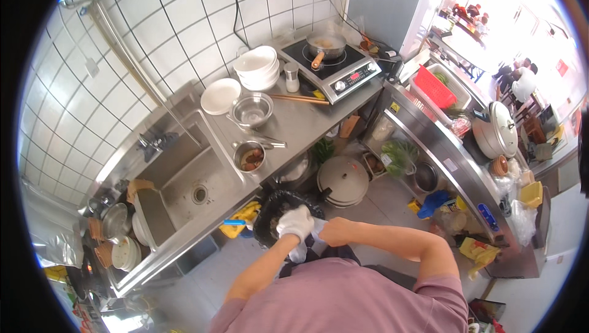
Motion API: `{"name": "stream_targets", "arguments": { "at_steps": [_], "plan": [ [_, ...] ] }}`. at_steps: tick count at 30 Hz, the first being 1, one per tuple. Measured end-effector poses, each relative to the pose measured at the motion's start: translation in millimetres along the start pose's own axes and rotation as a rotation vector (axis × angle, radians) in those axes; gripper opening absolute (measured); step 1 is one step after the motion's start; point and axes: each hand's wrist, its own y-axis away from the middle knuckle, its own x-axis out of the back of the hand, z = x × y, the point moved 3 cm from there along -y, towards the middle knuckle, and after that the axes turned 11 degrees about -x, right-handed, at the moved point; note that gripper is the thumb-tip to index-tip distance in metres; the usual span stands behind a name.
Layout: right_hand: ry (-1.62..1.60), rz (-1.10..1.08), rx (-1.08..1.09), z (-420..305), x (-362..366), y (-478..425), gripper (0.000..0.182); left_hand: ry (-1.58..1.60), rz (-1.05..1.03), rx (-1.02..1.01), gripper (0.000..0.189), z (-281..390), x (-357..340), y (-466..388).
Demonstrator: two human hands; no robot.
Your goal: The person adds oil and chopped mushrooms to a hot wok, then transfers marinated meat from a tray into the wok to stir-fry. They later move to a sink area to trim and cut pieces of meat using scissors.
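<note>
My left hand wears a white glove and is over a bin lined with a black bag. Close to its right, my right hand is bare and closed on a whitish, thin item, perhaps a second glove; its far end reaches toward the left hand. Whether the gloved fingers hold anything is hidden by the glove's back. Past the bin, a steel pot with brown pieces stands at the counter's edge, near a steel bowl.
A steel sink lies left. On the counter, a pan sits on an induction cooker, beside stacked white bowls. A large lidded pot stands on the floor past the bin. A steel refrigerated counter borders the right; people sit far beyond.
</note>
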Motion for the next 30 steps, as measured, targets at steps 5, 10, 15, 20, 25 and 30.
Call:
{"name": "stream_targets", "arguments": {
  "at_steps": [5, 10, 15, 20, 25, 30],
  "plan": [
    [-0.369, 0.119, -0.276, 68.9, -44.2, -91.1, 0.019, 0.542, 0.387, 0.095, 0.025, -12.1, -23.1, -36.2],
    [-0.681, 0.348, -0.339, 168.8, -32.2, -131.9, 0.016, 0.252, 0.059, 0.068, 0.033, 43.0, -10.4, -81.8],
    [-0.438, 0.577, -0.427, 278.3, 24.2, -149.4, 0.012, 0.352, 0.420, -0.533, 0.019, 134.5, 19.0, -162.5],
    [0.310, 0.773, -0.581, 389.0, 109.0, -118.7, 0.010, 0.556, 0.318, -0.497, 0.016, 215.2, 59.8, -208.6],
    [0.181, 0.892, -0.393, 424.6, 181.4, -105.0, 0.013, 0.747, 0.249, -0.515, 0.015, 263.1, 96.7, -195.2],
    [-0.594, 0.966, -0.240, 509.7, 182.8, -166.2, 0.016, 0.770, 0.246, -0.555, 0.018, 283.4, 98.8, -203.5]
  ]
}}
